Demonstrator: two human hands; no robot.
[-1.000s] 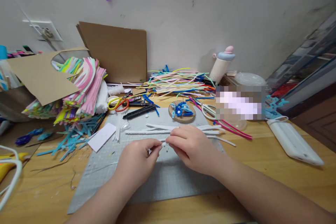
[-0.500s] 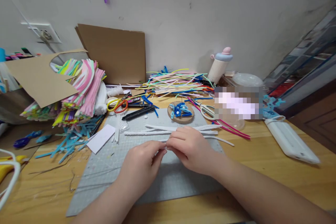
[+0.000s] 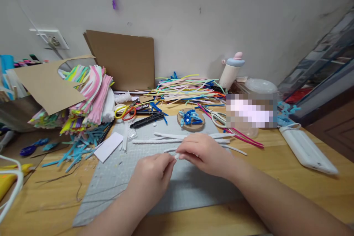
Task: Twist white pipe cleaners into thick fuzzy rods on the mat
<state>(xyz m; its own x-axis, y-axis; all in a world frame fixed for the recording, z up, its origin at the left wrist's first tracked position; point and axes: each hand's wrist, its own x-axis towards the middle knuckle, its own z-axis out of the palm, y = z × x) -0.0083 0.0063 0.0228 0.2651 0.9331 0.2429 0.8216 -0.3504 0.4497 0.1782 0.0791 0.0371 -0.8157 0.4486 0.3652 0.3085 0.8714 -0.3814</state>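
My left hand (image 3: 153,177) and my right hand (image 3: 205,153) meet over a grey cutting mat (image 3: 110,188). Both pinch a thin white pipe cleaner piece (image 3: 176,156) between their fingertips. Just beyond the hands lie several white pipe cleaners (image 3: 166,138) across the mat. A round wooden disc with blue pipe cleaner flowers (image 3: 190,118) sits at the mat's far edge.
A stack of coloured pipe cleaners (image 3: 88,96) and cardboard (image 3: 124,59) stand at the left back, a loose heap of coloured strands (image 3: 188,86) at centre back. Scissors (image 3: 124,111), black pens (image 3: 146,119), a bottle (image 3: 231,70) and a white power bank (image 3: 306,149) lie around.
Both hands stay pinched together on the white piece; they have shifted slightly toward me and to the right, the fingers working it. The view has tilted a little.
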